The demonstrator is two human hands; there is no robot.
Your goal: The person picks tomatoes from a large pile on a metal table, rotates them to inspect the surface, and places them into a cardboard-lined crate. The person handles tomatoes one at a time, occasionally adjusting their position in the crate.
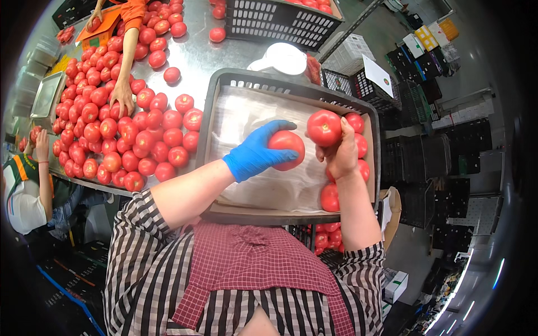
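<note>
My left hand [258, 151], in a blue glove, is shut on a red tomato [289, 147] above the middle of a black plastic crate [290, 217]. My bare right hand [342, 155] grips another tomato [324, 127], its stem end facing up, over the crate's right part. A pale sheet liner [252, 193] covers the crate floor, with brown cardboard along the sides. Several tomatoes [330, 197] line the crate's right side, partly hidden by my right hand and forearm.
A large pile of tomatoes [126, 134] covers the metal table [195, 54] to the left. A co-worker's hand [122, 98] reaches into it. Another person [31, 189] stands far left. Behind my crate are a white round container [286, 59] and a black crate [279, 25] holding tomatoes.
</note>
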